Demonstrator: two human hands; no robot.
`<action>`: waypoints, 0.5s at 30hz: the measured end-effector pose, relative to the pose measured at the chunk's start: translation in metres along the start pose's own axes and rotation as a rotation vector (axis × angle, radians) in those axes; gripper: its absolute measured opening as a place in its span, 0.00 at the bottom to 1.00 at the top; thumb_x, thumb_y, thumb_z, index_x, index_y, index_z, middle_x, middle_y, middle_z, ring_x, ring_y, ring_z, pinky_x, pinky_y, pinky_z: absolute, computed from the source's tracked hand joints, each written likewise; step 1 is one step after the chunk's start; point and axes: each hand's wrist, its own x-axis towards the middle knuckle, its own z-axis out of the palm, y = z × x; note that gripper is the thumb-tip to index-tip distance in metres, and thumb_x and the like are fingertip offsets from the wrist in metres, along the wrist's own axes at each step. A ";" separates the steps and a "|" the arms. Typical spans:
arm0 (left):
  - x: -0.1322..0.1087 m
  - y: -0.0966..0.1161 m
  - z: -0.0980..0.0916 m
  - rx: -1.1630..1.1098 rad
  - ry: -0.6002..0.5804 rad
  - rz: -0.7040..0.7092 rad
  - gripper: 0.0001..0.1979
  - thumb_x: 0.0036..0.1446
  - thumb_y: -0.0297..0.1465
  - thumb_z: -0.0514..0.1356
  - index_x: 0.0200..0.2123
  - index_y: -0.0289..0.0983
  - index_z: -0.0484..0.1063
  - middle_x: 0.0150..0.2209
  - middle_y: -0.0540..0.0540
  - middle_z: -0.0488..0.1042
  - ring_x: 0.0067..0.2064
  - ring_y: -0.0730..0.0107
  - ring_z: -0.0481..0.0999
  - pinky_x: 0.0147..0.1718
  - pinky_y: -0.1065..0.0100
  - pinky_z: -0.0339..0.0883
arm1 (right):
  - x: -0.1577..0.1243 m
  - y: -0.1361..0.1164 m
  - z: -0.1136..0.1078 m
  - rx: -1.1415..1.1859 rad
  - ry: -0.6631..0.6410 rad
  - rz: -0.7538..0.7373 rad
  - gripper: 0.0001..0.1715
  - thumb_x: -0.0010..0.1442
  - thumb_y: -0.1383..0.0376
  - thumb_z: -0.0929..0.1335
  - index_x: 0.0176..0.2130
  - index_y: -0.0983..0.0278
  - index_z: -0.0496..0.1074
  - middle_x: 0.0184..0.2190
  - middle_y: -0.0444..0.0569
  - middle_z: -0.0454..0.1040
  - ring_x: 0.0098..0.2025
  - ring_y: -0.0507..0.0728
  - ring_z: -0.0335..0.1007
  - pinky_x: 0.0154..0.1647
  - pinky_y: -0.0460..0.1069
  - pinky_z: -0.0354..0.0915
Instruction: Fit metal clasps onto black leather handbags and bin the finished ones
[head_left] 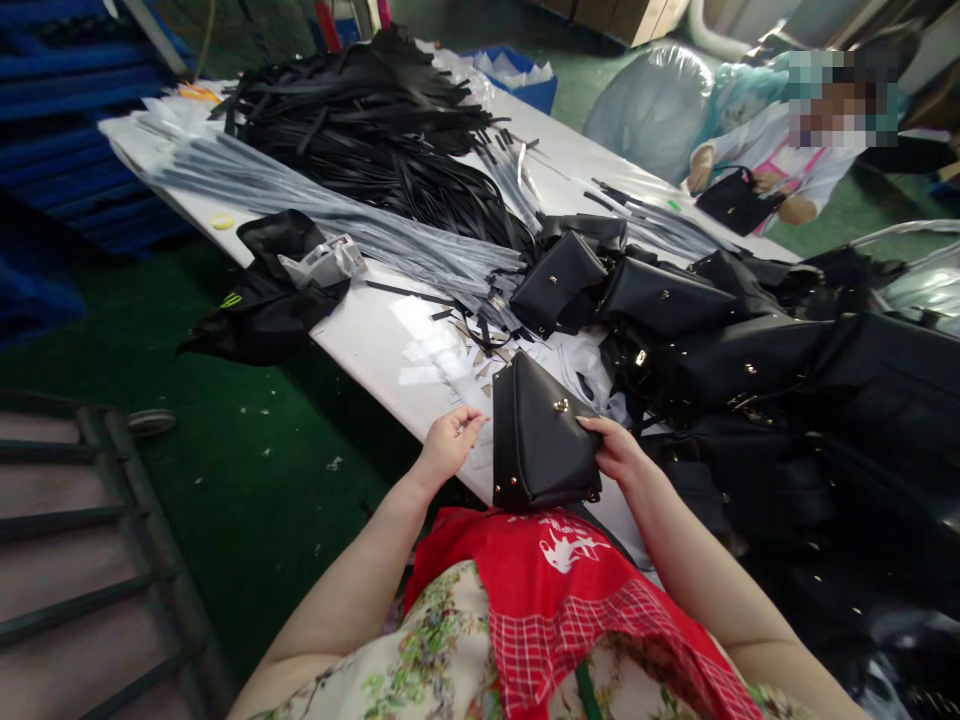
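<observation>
A small black handbag (544, 435) with a gold clasp and small gold studs is tilted at the table's near edge, close against my red apron. My right hand (616, 448) grips its right side, thumb on the front face. Just left of the bag, my left hand (452, 440) is closed in a pinch, its fingertips close to the bag's edge. Whatever those fingers hold, if anything, is too small to make out. White paper scraps (439, 350) and short black strips lie on the table behind the bag.
Many black bags (750, 370) are heaped on the right. Black straps (360, 120) and plastic-wrapped strips (322, 200) cover the white table's (360, 345) far part. Black cloth (274, 290) hangs off the left edge. A metal rack (112, 520) stands left. Across the table a person handles another black bag (739, 200).
</observation>
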 end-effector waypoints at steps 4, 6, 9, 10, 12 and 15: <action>0.005 0.005 0.016 -0.020 -0.077 0.010 0.18 0.55 0.44 0.57 0.36 0.34 0.74 0.17 0.55 0.63 0.19 0.78 0.59 0.19 0.75 0.54 | -0.005 0.013 -0.015 0.023 0.134 -0.051 0.06 0.47 0.67 0.68 0.29 0.66 0.73 0.24 0.50 0.77 0.26 0.56 0.74 0.35 0.51 0.71; 0.007 0.005 0.019 -0.004 -0.092 0.002 0.19 0.55 0.45 0.57 0.36 0.34 0.74 0.17 0.55 0.62 0.18 0.78 0.58 0.18 0.74 0.53 | -0.017 0.005 -0.026 0.033 0.226 -0.130 0.08 0.47 0.65 0.69 0.31 0.65 0.73 0.24 0.49 0.77 0.26 0.56 0.73 0.33 0.51 0.71; 0.009 0.002 0.021 0.031 -0.111 -0.023 0.20 0.53 0.46 0.57 0.36 0.34 0.73 0.16 0.56 0.61 0.18 0.78 0.57 0.17 0.74 0.51 | -0.051 -0.015 -0.038 -0.254 0.294 -0.411 0.14 0.48 0.58 0.72 0.33 0.64 0.75 0.31 0.49 0.79 0.33 0.59 0.75 0.36 0.51 0.69; 0.010 0.000 0.023 0.043 -0.118 -0.032 0.21 0.53 0.47 0.58 0.36 0.34 0.73 0.16 0.56 0.61 0.17 0.78 0.57 0.17 0.74 0.50 | -0.064 -0.021 -0.039 -0.450 0.277 -0.502 0.15 0.49 0.56 0.72 0.32 0.64 0.76 0.31 0.50 0.79 0.35 0.60 0.75 0.37 0.51 0.68; 0.012 -0.002 0.028 0.067 -0.138 -0.040 0.21 0.52 0.47 0.57 0.36 0.34 0.74 0.16 0.56 0.61 0.18 0.77 0.58 0.17 0.74 0.51 | -0.082 -0.025 -0.037 -0.888 0.204 -0.589 0.17 0.51 0.52 0.71 0.25 0.63 0.75 0.27 0.52 0.78 0.34 0.61 0.74 0.38 0.51 0.66; 0.014 -0.005 0.041 0.120 -0.193 -0.015 0.21 0.52 0.48 0.57 0.36 0.34 0.74 0.16 0.56 0.62 0.18 0.76 0.61 0.19 0.73 0.54 | -0.082 -0.009 -0.030 -1.320 0.112 -0.579 0.20 0.56 0.52 0.67 0.23 0.63 0.75 0.22 0.54 0.76 0.30 0.60 0.72 0.37 0.51 0.62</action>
